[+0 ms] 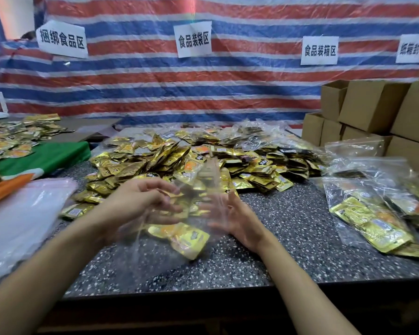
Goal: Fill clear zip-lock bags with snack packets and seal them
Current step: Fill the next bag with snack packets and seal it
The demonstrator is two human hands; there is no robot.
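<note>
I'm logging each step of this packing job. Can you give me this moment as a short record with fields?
surface: speckled dark table
left hand: on the clear zip-lock bag, blurred
right hand: fingers spread, at the bag's other side
bag contents: a few gold snack packets
bag seal: cannot tell
supply: heap of gold packets behind the hands
filled bags: at the right
cardboard boxes: stacked far right
</note>
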